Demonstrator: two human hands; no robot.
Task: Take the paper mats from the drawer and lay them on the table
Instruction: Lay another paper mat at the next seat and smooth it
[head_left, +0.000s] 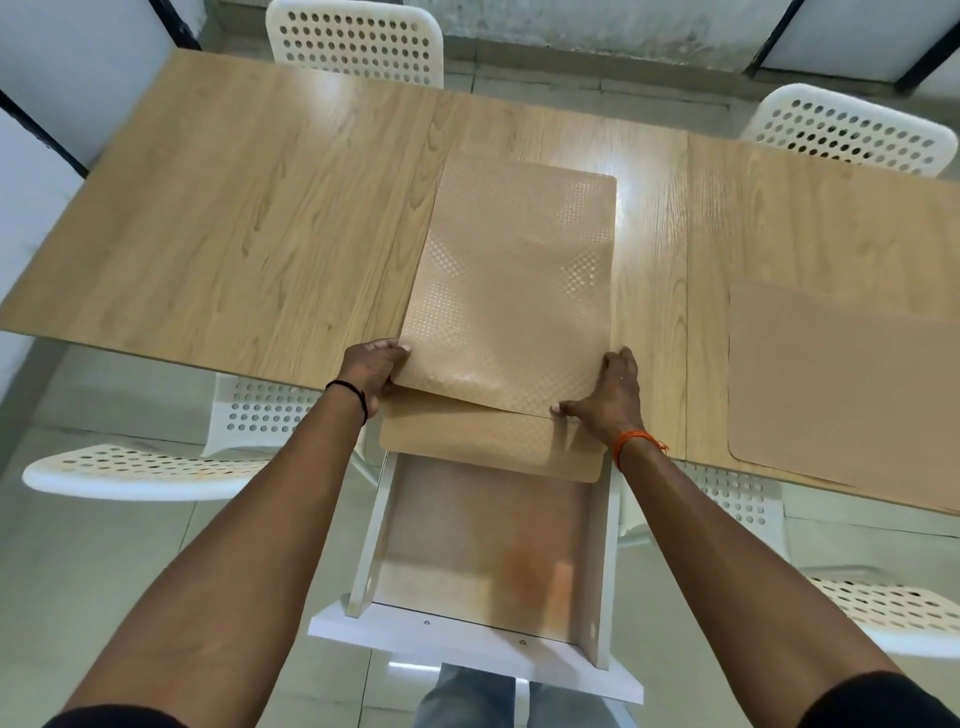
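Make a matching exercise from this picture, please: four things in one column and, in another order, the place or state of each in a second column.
Things:
1. top mat
2. plain mat
3. drawer
4. left hand

Places or states:
A. pulled open under the table edge
B. flat on the right part of the table, untouched
C. wrist with a black band, gripping a mat corner
D. dotted, held at its near corners by both hands, over the table's middle

Pairs: 1-D, 2-B, 3-A, 4-C
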